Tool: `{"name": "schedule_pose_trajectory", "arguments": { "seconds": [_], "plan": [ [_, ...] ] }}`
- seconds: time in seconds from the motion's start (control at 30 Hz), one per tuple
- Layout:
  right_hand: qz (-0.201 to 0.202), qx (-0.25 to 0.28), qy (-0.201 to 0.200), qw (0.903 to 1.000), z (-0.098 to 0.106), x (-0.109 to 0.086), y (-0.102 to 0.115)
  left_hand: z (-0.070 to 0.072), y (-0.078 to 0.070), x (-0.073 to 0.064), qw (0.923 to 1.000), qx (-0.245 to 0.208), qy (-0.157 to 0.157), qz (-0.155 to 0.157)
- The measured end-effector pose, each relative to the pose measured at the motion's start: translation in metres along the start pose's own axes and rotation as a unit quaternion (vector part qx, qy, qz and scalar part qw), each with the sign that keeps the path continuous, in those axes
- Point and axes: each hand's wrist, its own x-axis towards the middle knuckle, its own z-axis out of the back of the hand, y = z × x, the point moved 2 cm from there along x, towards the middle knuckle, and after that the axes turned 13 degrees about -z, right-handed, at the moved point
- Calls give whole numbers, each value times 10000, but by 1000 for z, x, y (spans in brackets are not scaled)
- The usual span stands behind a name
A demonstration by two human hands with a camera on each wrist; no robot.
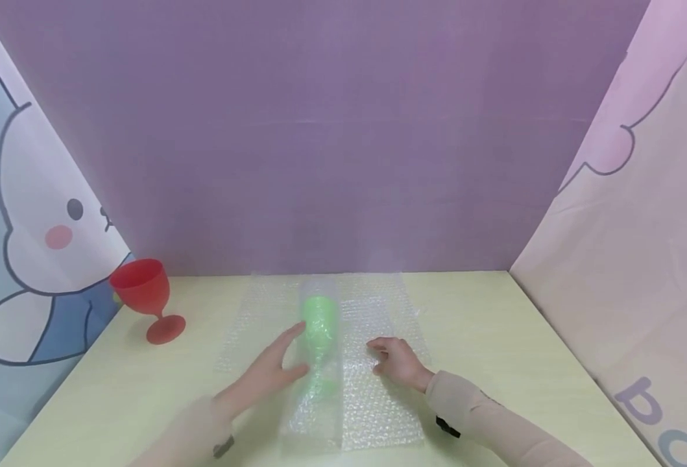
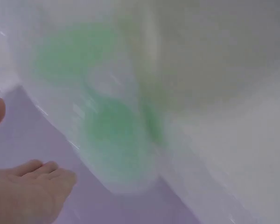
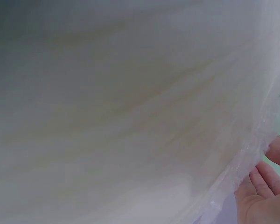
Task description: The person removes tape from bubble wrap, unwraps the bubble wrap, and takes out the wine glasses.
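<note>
A green goblet (image 1: 319, 319) lies on its side under a folded layer of clear bubble wrap (image 1: 384, 408), its cup toward the back wall. My left hand (image 1: 270, 370) is at the goblet's left side, thumb and fingers spread apart along the fold. In the left wrist view that hand (image 2: 32, 193) has fairly straight fingers, and the goblet (image 2: 114, 128) shows blurred through the plastic. Over the wrap to the right, my right hand (image 1: 400, 363) has loosely bent fingers, with a gap to the thumb. The right wrist view puts this hand (image 3: 266, 200) by the wrap's edge (image 3: 224, 186).
A red goblet (image 1: 144, 292) stands at the back left of the pale yellow table (image 1: 506, 363). A purple wall (image 1: 320, 143) rises behind the table, and printed cartoon panels flank it on both sides.
</note>
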Motion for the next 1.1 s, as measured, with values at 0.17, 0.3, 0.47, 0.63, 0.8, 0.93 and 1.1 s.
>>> {"name": "schedule_pose_trajectory", "arguments": {
  "seconds": [0.17, 0.3, 0.47, 0.63, 0.8, 0.93, 1.1],
  "plan": [
    [-20, 4, -40, 10000, 2, 2, 0, -14, -25, -17, 9968, -421, 673, 119],
    [-10, -48, -59, 10000, 2, 3, 0, -21, -26, -26, 9944, -623, 834, 166],
    [-87, -60, -13, 9999, 1, 4, -1, -28, -18, -32, 9939, -620, 898, 183],
    [-120, -44, 17, 9999, -1, 3, -2, -37, -10, -40, 9948, -438, 915, 129],
    [-88, -24, 14, 10000, -1, 2, -3, -41, -9, -48, 9949, -342, 935, 148],
    [-69, -7, 12, 10000, -1, 0, -2, -40, -10, -50, 9967, -171, 792, 107],
    [-54, 18, 69, 10000, -1, 0, -1, -36, -10, -52, 9987, -100, 441, -233]
  ]
}}
